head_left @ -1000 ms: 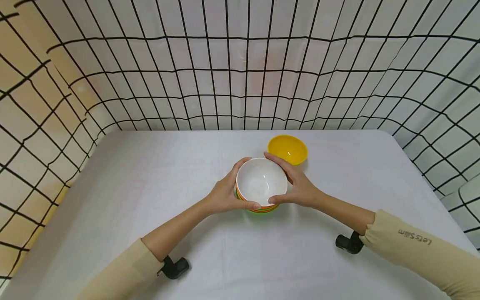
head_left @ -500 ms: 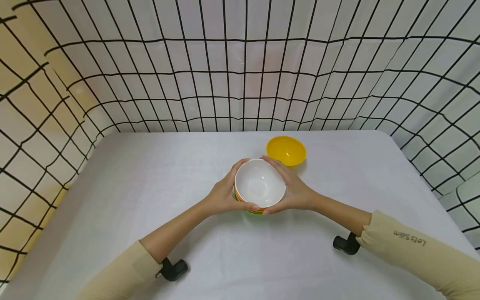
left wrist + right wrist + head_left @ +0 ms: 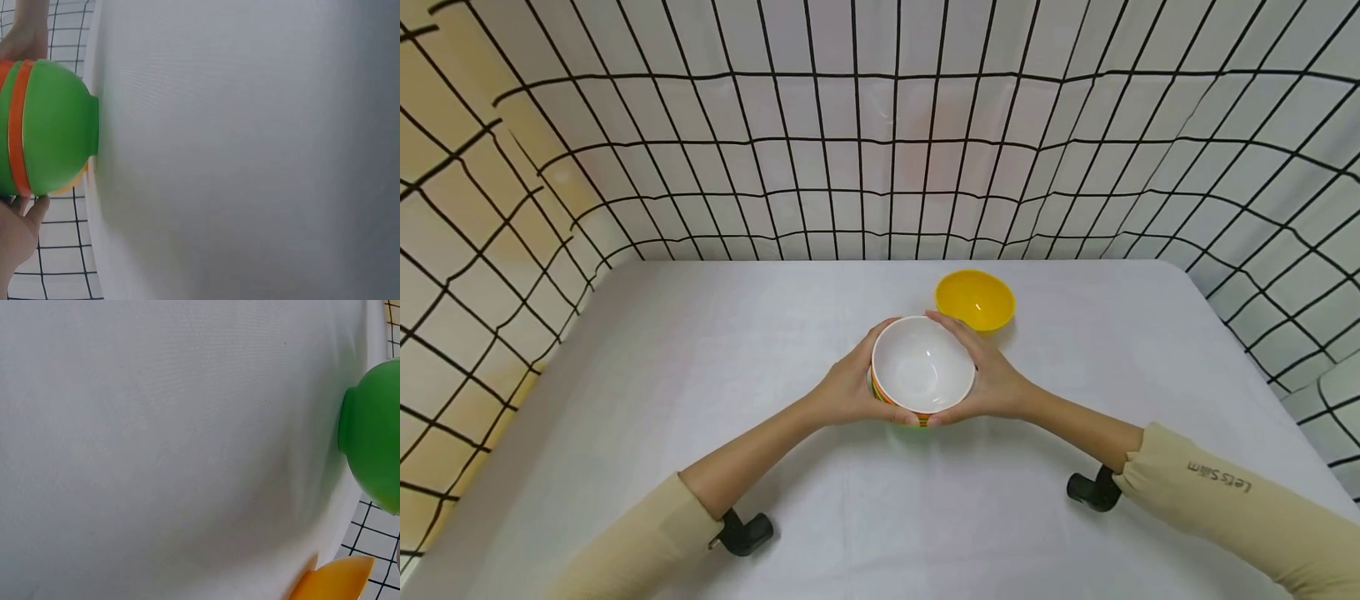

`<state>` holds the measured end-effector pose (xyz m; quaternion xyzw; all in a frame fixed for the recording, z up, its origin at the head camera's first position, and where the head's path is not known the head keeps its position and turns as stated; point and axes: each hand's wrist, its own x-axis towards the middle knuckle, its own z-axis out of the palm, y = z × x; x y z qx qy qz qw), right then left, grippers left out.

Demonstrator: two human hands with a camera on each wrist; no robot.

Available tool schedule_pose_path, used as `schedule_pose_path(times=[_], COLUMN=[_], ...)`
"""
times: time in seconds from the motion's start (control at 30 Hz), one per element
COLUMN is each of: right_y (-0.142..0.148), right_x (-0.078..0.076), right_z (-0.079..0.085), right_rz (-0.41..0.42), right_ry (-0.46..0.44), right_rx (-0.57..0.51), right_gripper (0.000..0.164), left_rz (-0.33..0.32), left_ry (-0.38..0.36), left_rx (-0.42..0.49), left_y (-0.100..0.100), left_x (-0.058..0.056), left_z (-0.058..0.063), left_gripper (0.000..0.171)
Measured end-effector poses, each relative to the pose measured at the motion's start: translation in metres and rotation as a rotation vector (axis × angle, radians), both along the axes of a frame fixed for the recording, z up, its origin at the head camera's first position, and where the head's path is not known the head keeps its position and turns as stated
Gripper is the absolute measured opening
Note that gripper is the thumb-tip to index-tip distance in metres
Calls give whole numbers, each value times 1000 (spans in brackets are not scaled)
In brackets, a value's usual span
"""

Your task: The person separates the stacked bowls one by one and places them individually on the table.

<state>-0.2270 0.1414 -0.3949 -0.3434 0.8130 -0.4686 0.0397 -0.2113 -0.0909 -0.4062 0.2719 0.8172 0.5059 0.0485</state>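
A stack of nested bowls is held between both hands in the middle of the head view. Its top bowl [image 3: 923,364] has a glossy white inside, and the bands beneath its rim are orange and green. The lowest bowl is green [image 3: 59,128], with its foot pointing down at the tabletop in the left wrist view. My left hand [image 3: 852,386] grips the stack's left side, thumb at the front. On the opposite side my right hand [image 3: 988,379] grips it likewise, and the two thumb tips almost meet. Behind the right hand sits a yellow bowl [image 3: 976,298].
A white-covered table [image 3: 700,350] spreads under the arms. Black wire mesh [image 3: 895,142] rises along its back and both sides. Black camera mounts [image 3: 747,533] hang below the sleeves. The yellow bowl [image 3: 334,578] also shows at the right wrist view's lower edge.
The right thumb has come down from the top bowl's rim to the stack's front, beside the left thumb. The left hand keeps its grip and the yellow bowl stays in place.
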Motion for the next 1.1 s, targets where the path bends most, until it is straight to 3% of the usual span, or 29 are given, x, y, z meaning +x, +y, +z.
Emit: schedule_pose_path(times=[0.2, 0.27, 0.37, 0.9, 1.1], right_y=[-5, -7, -7, -8, -3], right_x=[10, 14, 16, 15, 6], right_z=[19, 27, 30, 28, 8], right_rz=[3, 3, 2, 10, 8], right_ry=[-3, -15, -29, -47, -43], right_rx=[-10, -14, -5, -29, -52], right_gripper=[115, 113, 113, 114, 113], left_rz=[-70, -77, -76, -57, -47], left_ry=[13, 4, -1, 10, 23], left_rx=[81, 83, 66, 41, 23], left_y=[2, 3, 2, 2, 1], left_x=[7, 11, 13, 11, 1], left_z=[21, 31, 35, 33, 11], left_gripper=[104, 102, 102, 100, 102])
